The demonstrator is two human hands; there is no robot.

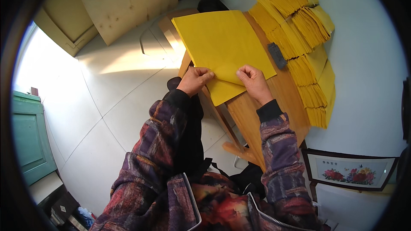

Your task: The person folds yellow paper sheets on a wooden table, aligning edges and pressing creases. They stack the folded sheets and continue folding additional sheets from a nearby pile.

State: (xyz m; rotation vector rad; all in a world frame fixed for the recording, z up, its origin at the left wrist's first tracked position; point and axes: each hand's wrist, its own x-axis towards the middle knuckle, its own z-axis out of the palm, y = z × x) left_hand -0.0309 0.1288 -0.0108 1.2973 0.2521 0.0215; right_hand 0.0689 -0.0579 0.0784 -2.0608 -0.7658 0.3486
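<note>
**Desk:** Biggest first, what is on your feed?

**Operator:** A wooden table (278, 124), viewed remotely by me, stretches from the centre toward four o'clock. Layered yellow bundles (304, 38) crowd its wall side around two o'clock. At twelve o'clock, a yellow stack (224, 38) lies on the tabletop.

**Desk:** And the hands?

**Operator:** Near twelve o'clock, the left hand (196, 80) pinches the near edge of the top sheet (227, 78) between thumb and fingers; at two o'clock, the right hand (255, 83) pinches that same edge. I see it raised off the layer beneath (220, 94). Smallest, a dark grey block (277, 55) sits untouched at two o'clock, beside the bundles.

**Desk:** How far along?

**Operator:** Mid-step, I judge: the edge is gripped and lifted, while the far portion lies flat, not yet raised. Several layers remain underneath, too many to count. Whether the bundles are finished or waiting, I cannot tell.
</note>
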